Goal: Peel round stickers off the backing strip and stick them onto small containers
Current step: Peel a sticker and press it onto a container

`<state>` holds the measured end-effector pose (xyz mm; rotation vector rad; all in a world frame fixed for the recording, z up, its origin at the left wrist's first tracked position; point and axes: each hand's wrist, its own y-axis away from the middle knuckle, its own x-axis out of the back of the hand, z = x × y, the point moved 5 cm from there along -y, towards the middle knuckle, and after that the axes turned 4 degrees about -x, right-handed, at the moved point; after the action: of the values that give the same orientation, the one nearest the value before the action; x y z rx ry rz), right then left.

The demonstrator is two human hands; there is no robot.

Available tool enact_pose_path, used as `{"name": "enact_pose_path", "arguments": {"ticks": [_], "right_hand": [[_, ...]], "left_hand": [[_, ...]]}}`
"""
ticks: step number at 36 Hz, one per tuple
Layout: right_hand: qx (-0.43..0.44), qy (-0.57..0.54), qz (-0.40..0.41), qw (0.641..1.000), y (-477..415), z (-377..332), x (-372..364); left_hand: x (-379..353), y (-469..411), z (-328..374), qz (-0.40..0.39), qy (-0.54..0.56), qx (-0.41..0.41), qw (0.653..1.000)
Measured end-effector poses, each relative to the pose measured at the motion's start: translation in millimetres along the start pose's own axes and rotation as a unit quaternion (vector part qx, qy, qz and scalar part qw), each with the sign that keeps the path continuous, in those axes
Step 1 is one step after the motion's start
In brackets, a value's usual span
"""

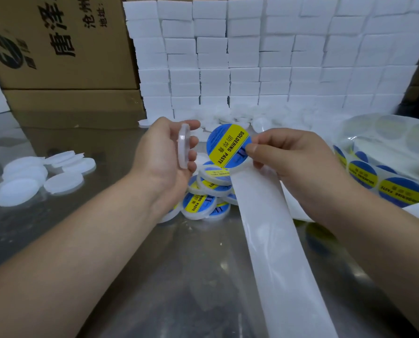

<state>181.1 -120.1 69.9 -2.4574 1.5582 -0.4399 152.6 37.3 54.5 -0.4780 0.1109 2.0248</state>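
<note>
Gripping, in the left hand [163, 147], a small round container [183, 146] of translucent white plastic, turned edge-on, with thumb and curled fingers closed on its rim. Pinching, between thumb and fingertips of the right hand [294, 162], the right edge of a round glossy sticker [228, 145], blue with a yellow band printed SOLDERING PASTE, face toward the camera, just right of the container and apart from it. Meeting the sticker's lower edge, a long, smooth white backing strip [264, 228], running down from under the right hand's fingers toward the near edge; hard to tell whether fully parted from the sticker. Below and between the hands, heaped on a shiny, reflective metal tabletop [169, 276], a pile of flat white containers [208, 189] already wearing the same blue-and-yellow label. Left of the left hand, a scatter of plain white plastic discs [32, 181], unlabelled. Right of the right hand, a loose coil of strip [386, 184] carrying more of the stickers. Beyond both hands, stacked like brickwork, matte white rectangular blocks [252, 57]; beyond the left hand, brown cardboard cartons [57, 45] with black print.
</note>
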Motion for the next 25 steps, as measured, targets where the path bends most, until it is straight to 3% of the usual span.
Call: {"name": "enact_pose_path", "arguments": {"ticks": [10, 19, 25], "right_hand": [[-0.014, 0.006, -0.040, 0.999, 2.4, 1.3, -7.3], [-0.034, -0.008, -0.052, 0.998, -0.1, 6.0, -6.6], [-0.046, -0.009, -0.058, 0.997, -1.3, 9.1, -5.0]], "left_hand": [[-2.2, -8.9, -1.4, 0.010, 0.009, -0.045, 0.999], [-15.9, 0.3, -4.6, -0.107, 0.053, -0.014, 0.993], [-17.4, 2.4, -6.1, -0.143, 0.045, -0.020, 0.988]]}}
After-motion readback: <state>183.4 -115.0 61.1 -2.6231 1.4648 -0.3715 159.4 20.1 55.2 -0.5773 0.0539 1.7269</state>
